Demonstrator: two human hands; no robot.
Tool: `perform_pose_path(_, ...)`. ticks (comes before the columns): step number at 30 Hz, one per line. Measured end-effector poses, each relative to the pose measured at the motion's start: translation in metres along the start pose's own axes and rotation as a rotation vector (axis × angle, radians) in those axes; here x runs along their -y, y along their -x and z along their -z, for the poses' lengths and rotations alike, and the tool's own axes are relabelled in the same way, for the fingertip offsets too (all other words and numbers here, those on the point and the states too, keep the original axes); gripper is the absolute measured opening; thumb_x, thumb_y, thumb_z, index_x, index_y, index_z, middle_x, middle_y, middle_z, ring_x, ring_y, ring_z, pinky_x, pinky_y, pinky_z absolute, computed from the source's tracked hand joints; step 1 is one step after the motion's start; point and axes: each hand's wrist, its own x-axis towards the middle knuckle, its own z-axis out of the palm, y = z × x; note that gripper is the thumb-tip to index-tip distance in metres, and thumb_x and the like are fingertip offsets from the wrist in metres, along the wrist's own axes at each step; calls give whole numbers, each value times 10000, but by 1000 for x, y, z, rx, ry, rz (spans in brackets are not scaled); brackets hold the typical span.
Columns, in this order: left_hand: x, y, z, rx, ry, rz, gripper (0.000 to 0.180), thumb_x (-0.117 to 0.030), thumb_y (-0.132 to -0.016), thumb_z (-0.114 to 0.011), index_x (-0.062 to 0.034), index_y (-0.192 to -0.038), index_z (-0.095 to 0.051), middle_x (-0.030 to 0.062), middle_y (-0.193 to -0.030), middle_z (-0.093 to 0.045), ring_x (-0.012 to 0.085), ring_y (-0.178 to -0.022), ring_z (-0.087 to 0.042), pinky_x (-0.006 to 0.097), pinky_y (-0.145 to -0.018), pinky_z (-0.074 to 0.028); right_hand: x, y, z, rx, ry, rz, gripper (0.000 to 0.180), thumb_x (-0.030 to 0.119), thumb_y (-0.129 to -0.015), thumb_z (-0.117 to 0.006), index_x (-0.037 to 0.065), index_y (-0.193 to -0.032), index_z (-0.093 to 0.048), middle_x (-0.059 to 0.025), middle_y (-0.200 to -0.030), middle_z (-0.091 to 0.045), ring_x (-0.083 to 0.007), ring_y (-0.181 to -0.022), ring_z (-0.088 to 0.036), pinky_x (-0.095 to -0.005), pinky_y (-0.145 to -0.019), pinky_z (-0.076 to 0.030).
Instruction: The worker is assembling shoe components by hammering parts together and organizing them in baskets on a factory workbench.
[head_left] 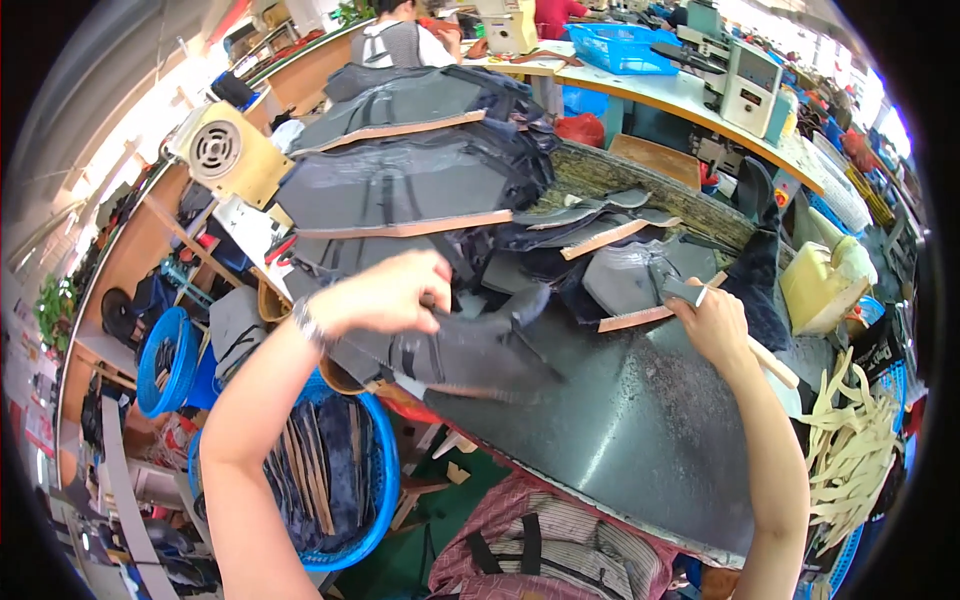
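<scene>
Left hand (pixel 385 293) sits left of centre, fingers curled closed on the top edge of a dark grey shoe piece (pixel 470 350) that lies on the dark worktop (pixel 620 430), its lower part hanging past the worktop's left edge. Right hand (pixel 712 322) is right of centre, fingers pinched on a small brush or tool (pixel 683 291) with a pale tip; the grip looks closed, but what the tool is exactly is too small to tell. Risk, judged from this: the grey piece overhangs the edge just above the blue basket (pixel 385 480) at lower left, so a loose grip could drop it in with the stacked pieces there and mix them up. The heap of dark pieces with tan strips (pixel 420 190) at upper centre leans in layers and could slide onto the work area if bumped by the left arm. The worktop surface looks speckled, maybe with glue, so a piece laid down flat may pick up smears. The tool tip is near loose grey pieces (pixel 625 275) and could mark them. Packages and signs: a pale yellow box-shaped container (pixel 818 285) at right edge, a blue crate (pixel 620 47) at top, a tan box with a round grille (pixel 225 152) at upper left, a grey machine with a small panel (pixel 752 85) at upper right; no label readable. Pale strips (pixel 850 440) pile at lower right.
</scene>
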Motion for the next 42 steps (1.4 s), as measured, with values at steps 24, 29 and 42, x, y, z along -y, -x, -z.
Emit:
perform_pose_path(24,-238,-86,-170,-81,132,-362,193,-243,-790,-671,-84,-756,-567,0,-665,-423,129,-554,-495,250,-453,-409,-6,286,96,446,-203,-187,328,142,-649,-682,53,-930,-536,-71,-680,-461,-255,-565,-567,-374,-446,-432)
perform_pose_path(29,-245,-72,-157,-93,-36,-408,133,-111,-759,-692,-32,-852,-639,14,-672,-461,143,-575,-523,236,-429,-374,-9,289,100,491,-284,-192,394,208,-664,-697,52,-977,-516,-72,-722,-460,-249,-621,-568,-369,-486,-426)
perform_pose_path(42,-233,-82,-150,29,304,-121,264,-126,-640,-803,-61,-829,-630,54,-741,-577,229,-636,-551,323,-557,-453,-4,296,91,349,-296,-261,326,115,-636,-709,47,-907,-540,-81,-681,-473,-262,-559,-565,-374,-462,-439)
